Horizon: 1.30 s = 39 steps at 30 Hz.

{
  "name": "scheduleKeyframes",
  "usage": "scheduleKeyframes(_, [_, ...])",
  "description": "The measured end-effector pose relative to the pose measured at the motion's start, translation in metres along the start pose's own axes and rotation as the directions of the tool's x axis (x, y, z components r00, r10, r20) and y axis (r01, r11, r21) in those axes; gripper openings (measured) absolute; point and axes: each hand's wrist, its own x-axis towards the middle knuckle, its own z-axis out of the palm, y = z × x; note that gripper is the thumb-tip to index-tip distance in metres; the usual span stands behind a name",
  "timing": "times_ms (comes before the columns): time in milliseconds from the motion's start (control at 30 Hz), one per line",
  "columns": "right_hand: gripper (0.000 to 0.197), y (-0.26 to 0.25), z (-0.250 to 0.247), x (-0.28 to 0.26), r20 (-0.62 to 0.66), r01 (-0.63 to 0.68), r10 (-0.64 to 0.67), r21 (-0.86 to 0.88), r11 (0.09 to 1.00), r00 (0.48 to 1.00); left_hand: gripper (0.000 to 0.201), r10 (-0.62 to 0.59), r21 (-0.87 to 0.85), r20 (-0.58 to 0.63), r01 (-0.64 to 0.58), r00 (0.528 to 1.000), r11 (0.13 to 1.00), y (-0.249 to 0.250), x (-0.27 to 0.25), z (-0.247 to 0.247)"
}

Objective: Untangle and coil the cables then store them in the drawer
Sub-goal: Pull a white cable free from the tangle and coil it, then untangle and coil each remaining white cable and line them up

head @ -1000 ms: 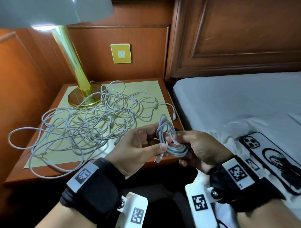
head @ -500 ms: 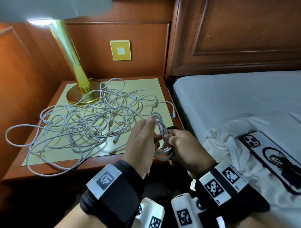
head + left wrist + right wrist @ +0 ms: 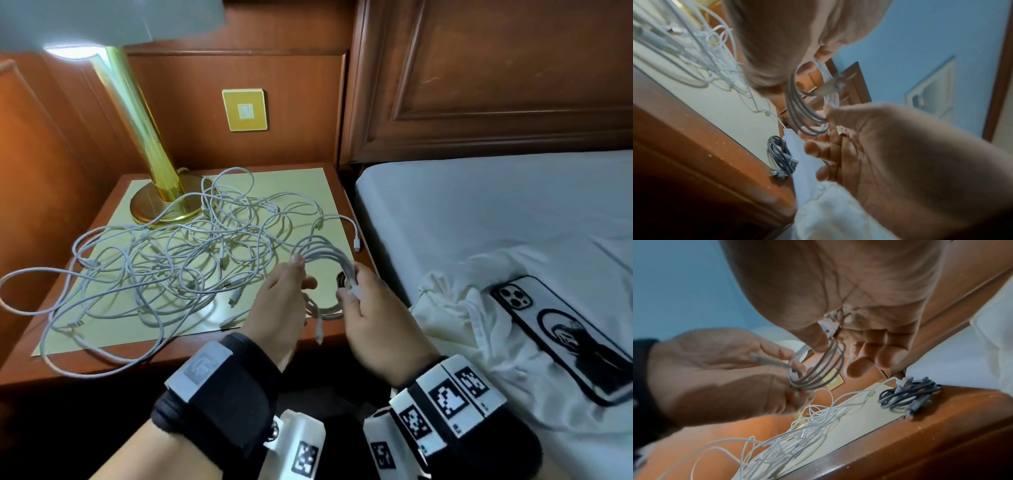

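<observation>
Head view: above the nightstand's front edge, the left hand and right hand hold a white coiled cable between them; tangled white cables cover the yellow mat beside the brass lamp.

Left wrist view: right-hand fingers curl, thumb pinching the loops.

Right wrist view: left-hand fingers pinch the coil's far side; a dark coiled cable lies at the mat's corner.
</observation>
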Motion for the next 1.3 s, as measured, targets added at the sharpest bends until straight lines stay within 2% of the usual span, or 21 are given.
scheduleKeyframes(67, [0.045,0.0,-0.004,0.001,-0.041,0.004,-0.001,0.054,0.999,0.999,0.038,-0.058,-0.149,-0.012,0.055,0.998,0.987,-0.001,0.008,-0.002])
scheduleKeyframes(133, [0.044,0.001,-0.01,0.002,-0.13,0.003,0.017,0.152,0.988,0.991,0.038,-0.088,-0.245,0.036,0.094,0.995,0.965,0.0,0.01,-0.003])
scheduleKeyframes(233, [0.038,0.005,-0.017,0.006,-0.175,-0.042,0.094,0.281,0.959,0.98,0.04,-0.08,-0.298,0.092,0.104,0.993,0.949,0.0,0.007,-0.001])
scheduleKeyframes(400, [0.027,0.01,-0.019,0.012,-0.083,-0.123,0.197,0.538,0.834,0.977,0.04,-0.024,-0.218,0.063,0.037,0.998,0.975,-0.002,0.007,0.003])
scheduleKeyframes(500, [0.025,0.016,-0.021,0.015,-0.121,-0.102,0.203,0.561,0.821,0.972,0.036,-0.038,-0.216,0.072,0.053,0.997,0.975,0.0,0.008,0.004])
scheduleKeyframes(600, [0.022,0.025,-0.027,0.022,-0.191,-0.091,0.263,0.621,0.778,0.946,0.039,-0.083,-0.175,0.105,0.101,0.991,0.979,0.004,0.017,0.009])
scheduleKeyframes(667, [0.02,0.035,-0.032,0.028,-0.247,-0.087,0.317,0.649,0.756,0.916,0.041,-0.101,-0.053,0.086,0.106,0.991,0.993,0.001,0.034,0.014])
scheduleKeyframes(733, [0.019,0.047,-0.038,0.034,-0.284,-0.092,0.372,0.673,0.734,0.884,0.035,-0.048,0.196,0.056,0.037,0.997,0.98,-0.005,0.055,0.019])
scheduleKeyframes(767, [0.019,0.054,-0.041,0.036,-0.29,-0.105,0.398,0.68,0.726,0.87,0.03,0.009,0.357,0.058,-0.029,0.998,0.934,-0.008,0.067,0.022])
scheduleKeyframes(800, [0.019,0.06,-0.045,0.039,-0.289,-0.123,0.421,0.683,0.72,0.86,0.025,0.066,0.517,0.079,-0.097,0.995,0.85,-0.009,0.08,0.023])
scheduleKeyframes(867, [0.018,0.07,-0.049,0.048,-0.277,-0.141,0.453,0.705,0.695,0.847,0.022,0.105,0.754,0.13,-0.167,0.986,0.636,-0.009,0.106,0.026])
scheduleKeyframes(933, [0.016,0.077,-0.049,0.061,-0.278,-0.138,0.473,0.728,0.672,0.836,0.027,0.009,0.883,0.17,-0.156,0.985,0.443,-0.007,0.129,0.024])
scheduleKeyframes(1000, [0.013,0.08,-0.045,0.077,-0.3,-0.143,0.473,0.704,0.696,0.828,0.032,-0.118,0.952,0.182,-0.145,0.976,0.269,-0.005,0.144,0.021])
scheduleKeyframes(1067, [0.01,0.08,-0.039,0.093,-0.313,-0.148,0.459,0.672,0.725,0.832,0.033,-0.185,0.976,0.195,-0.171,0.963,0.136,-0.003,0.15,0.018])
scheduleKeyframes(1167, [0.008,0.08,-0.035,0.113,-0.319,-0.161,0.458,0.65,0.743,0.83,0.031,-0.208,0.973,0.231,-0.223,0.95,0.062,0.003,0.152,0.013])
scheduleKeyframes(1200, [0.008,0.079,-0.034,0.119,-0.313,-0.172,0.457,0.638,0.75,0.832,0.029,-0.202,0.968,0.249,-0.238,0.947,0.076,0.005,0.153,0.01])
scheduleKeyframes(1300, [0.009,0.08,-0.032,0.134,-0.294,-0.22,0.472,0.606,0.765,0.831,0.022,-0.203,0.956,0.234,-0.187,0.951,0.226,0.012,0.158,-0.001])
